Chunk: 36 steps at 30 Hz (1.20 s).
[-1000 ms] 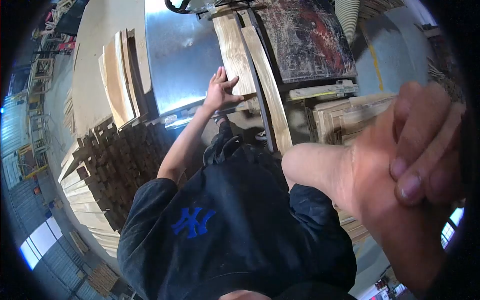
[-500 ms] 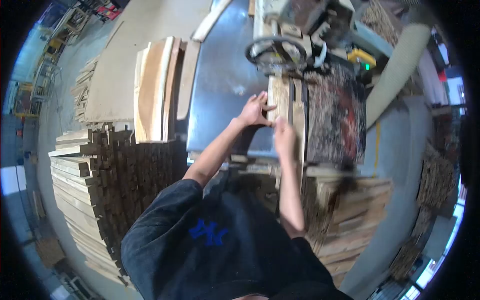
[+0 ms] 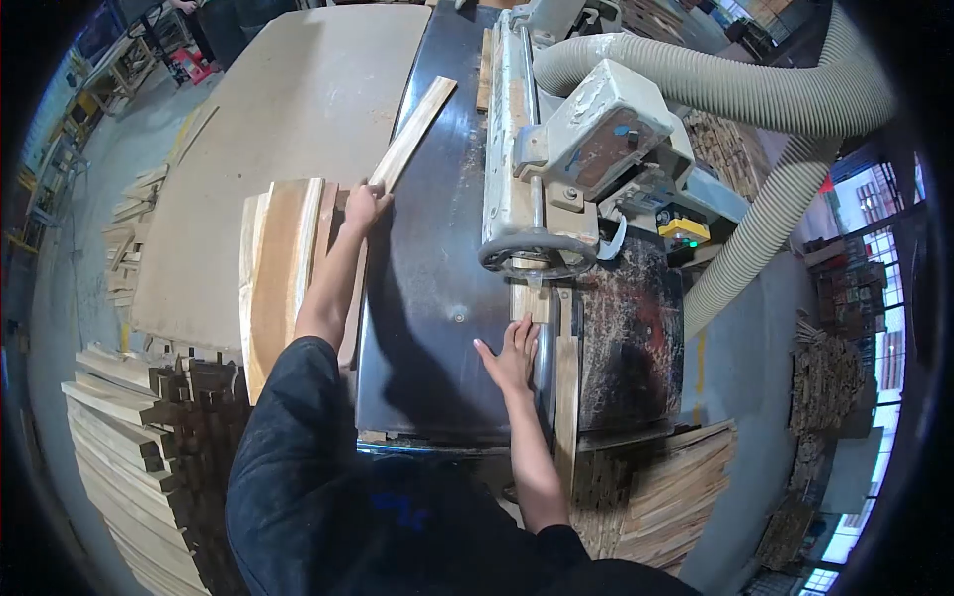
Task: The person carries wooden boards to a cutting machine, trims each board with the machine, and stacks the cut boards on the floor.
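Board (image 3: 533,304), just off centre toward 3 o'clock, runs out of sight under the machine (image 3: 586,139) at 1 o'clock; steel counter (image 3: 427,308) beneath. Strip (image 3: 419,129) at 11 o'clock, near end in left hand's (image 3: 369,204) curled grip. Right hand (image 3: 511,366), 5 o'clock: spread, fingertips at board's near end, nothing grasped. Sound handling, I judge: push straight, fingers short of the handwheel (image 3: 537,255). Half a second ago both hands were together by the machine; left now at 10 o'clock.
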Each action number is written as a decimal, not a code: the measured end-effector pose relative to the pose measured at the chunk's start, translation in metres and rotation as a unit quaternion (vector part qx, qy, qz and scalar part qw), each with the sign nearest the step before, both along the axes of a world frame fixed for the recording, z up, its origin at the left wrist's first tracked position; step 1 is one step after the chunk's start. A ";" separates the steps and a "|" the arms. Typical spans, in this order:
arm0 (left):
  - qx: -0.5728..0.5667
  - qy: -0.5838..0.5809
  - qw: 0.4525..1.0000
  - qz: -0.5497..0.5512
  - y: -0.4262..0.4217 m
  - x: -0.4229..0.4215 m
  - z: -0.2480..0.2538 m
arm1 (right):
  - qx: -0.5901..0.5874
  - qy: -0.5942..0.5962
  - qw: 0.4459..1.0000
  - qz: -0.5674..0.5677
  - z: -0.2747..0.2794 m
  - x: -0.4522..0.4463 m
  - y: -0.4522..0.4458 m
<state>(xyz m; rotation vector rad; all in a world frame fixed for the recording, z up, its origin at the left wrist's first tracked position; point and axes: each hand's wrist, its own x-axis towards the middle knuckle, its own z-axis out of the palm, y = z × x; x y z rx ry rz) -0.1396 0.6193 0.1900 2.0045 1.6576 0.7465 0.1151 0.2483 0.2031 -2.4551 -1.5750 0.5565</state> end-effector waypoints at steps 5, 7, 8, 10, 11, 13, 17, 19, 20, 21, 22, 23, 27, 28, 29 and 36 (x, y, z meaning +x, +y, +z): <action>0.086 -0.104 0.990 0.031 -0.091 0.045 -0.010 | 0.026 -0.036 0.998 0.038 -0.007 0.015 0.034; 0.190 -0.077 0.977 0.065 -0.154 0.056 -0.026 | -0.002 -0.022 0.999 0.040 0.002 0.022 0.050; 0.247 -0.067 0.966 0.038 -0.199 0.055 -0.007 | -0.023 -0.010 0.999 0.039 0.010 0.025 0.056; 0.232 -0.075 0.970 -0.003 -0.271 0.052 0.003 | 0.054 0.006 0.999 0.005 0.003 0.027 0.061; 0.204 -0.122 0.970 -0.055 -0.302 0.045 0.004 | 0.084 0.044 0.996 0.004 -0.002 0.025 0.057; 0.118 -0.153 0.977 -0.087 -0.362 0.035 0.004 | 0.163 0.101 0.981 0.019 -0.011 0.009 0.035; 0.057 -0.147 0.987 -0.044 -0.431 0.034 0.002 | 0.197 0.097 0.966 0.133 -0.009 -0.035 -0.073; 0.052 -0.110 0.992 -0.040 -0.451 0.046 0.001 | 0.215 0.087 0.964 0.131 -0.011 -0.052 -0.130; 0.053 -0.079 0.995 -0.036 -0.458 0.053 -0.003 | 0.226 0.106 0.960 0.129 -0.013 -0.058 -0.155; 0.059 -0.038 0.996 -0.056 -0.466 0.058 -0.011 | 0.221 0.130 0.959 0.123 -0.015 -0.062 -0.181; 0.045 -0.026 0.998 -0.033 -0.481 0.070 0.010 | 0.223 0.135 0.958 0.116 -0.010 -0.066 -0.204; 0.023 -0.030 0.999 -0.015 -0.493 0.079 0.012 | 0.216 0.336 0.916 0.033 -0.015 -0.069 -0.224; -0.059 -0.224 0.971 0.062 -0.514 0.094 0.005 | 0.177 0.586 0.783 -0.115 -0.002 -0.056 -0.286; -0.122 -0.358 0.922 0.082 -0.517 0.098 -0.001 | 0.154 0.617 0.756 -0.157 0.023 -0.052 -0.296; -0.150 -0.483 0.858 0.086 -0.521 0.100 0.006 | 0.152 0.566 0.804 -0.103 0.023 -0.048 -0.305; -0.568 -0.815 0.099 -0.051 -0.538 0.100 0.018 | 0.164 0.474 0.859 0.103 0.088 -0.060 -0.339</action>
